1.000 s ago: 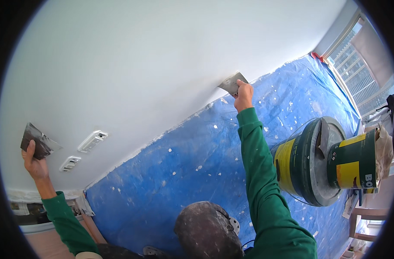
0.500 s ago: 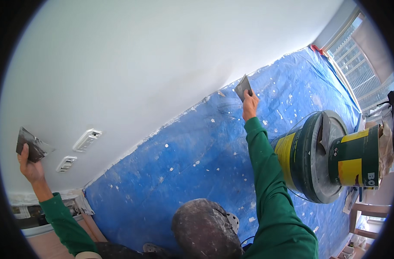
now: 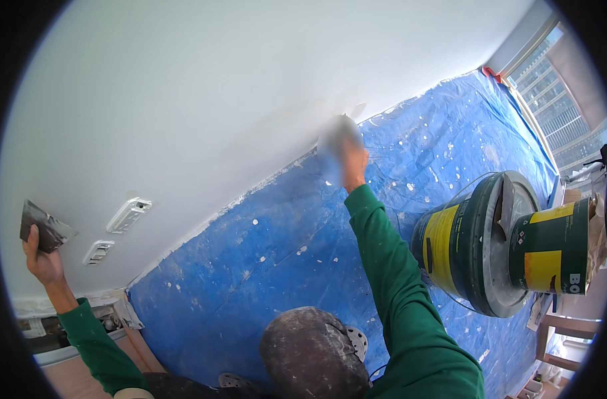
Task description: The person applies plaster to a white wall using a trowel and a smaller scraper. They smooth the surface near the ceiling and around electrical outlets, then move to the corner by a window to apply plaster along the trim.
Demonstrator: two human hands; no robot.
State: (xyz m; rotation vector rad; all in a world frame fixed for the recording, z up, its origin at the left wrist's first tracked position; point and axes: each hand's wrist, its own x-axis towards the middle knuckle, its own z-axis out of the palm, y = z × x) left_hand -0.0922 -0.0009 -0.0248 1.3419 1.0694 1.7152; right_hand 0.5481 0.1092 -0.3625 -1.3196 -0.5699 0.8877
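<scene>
Scraper (image 3: 44, 228) is clasped in the left hand (image 3: 45, 265) — a slackened hold could drop it. Right hand (image 3: 353, 163) blurred, grip untellable — straying low might snag the blue sheet (image 3: 243, 286).

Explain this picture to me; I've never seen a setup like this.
There is no machine, just a person working bare-handed in green sleeves. The camera sits on their head and looks down; its wide lens bends straight edges. The left hand grips a flat, dark blade, smeared pale, near two white wall fittings. The right hand is by the white wall, at its lower edge, but blur hides what it holds. A blue sheet dotted with white specks lies underfoot. On it is a big green-and-yellow bucket, with a smaller tin on its lid.
</scene>
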